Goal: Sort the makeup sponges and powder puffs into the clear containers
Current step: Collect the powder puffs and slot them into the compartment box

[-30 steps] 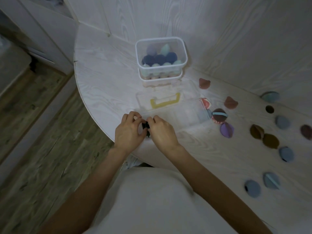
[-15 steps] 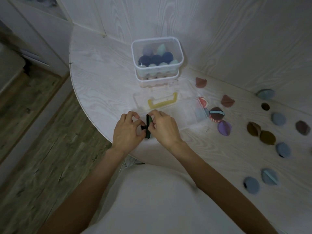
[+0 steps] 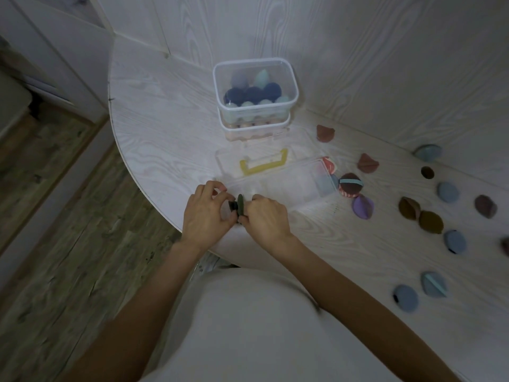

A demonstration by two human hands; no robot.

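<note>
Head view was dim, so detail was poor. Left hand (image 3: 205, 213) and right hand (image 3: 265, 217) both pinched a dark green powder puff (image 3: 239, 206) edge-up between curled fingers, at the pale wood-grain table's (image 3: 165, 119) near rim. Its ribbon side was hidden by fingers. At 12 o'clock stood stacked clear containers (image 3: 254, 92) of sponges, contents blurred; a flat clear case (image 3: 275, 186) with a yellow handle (image 3: 263, 164) lay between. At 3 o'clock loose puffs (image 3: 431, 221) lay scattered, one cut off at the frame edge. No writing was legible.
</note>
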